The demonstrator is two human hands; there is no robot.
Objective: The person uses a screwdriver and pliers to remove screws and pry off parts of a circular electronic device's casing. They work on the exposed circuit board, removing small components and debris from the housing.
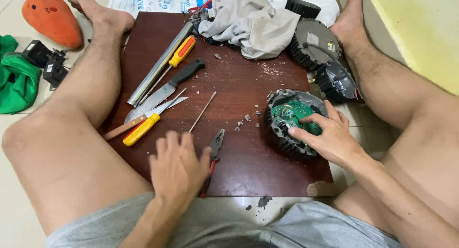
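The person wears grey shorts. Both legs are bare and hairy, the feet unshod. Forearms and both hands are bare too: no sleeves, gloves, rings or watch.

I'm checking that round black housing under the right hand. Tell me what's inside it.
Inside the round black housing sits a green circuit board with small parts on it. The right hand covers the board's near side, so whatever lies beneath stays hidden.
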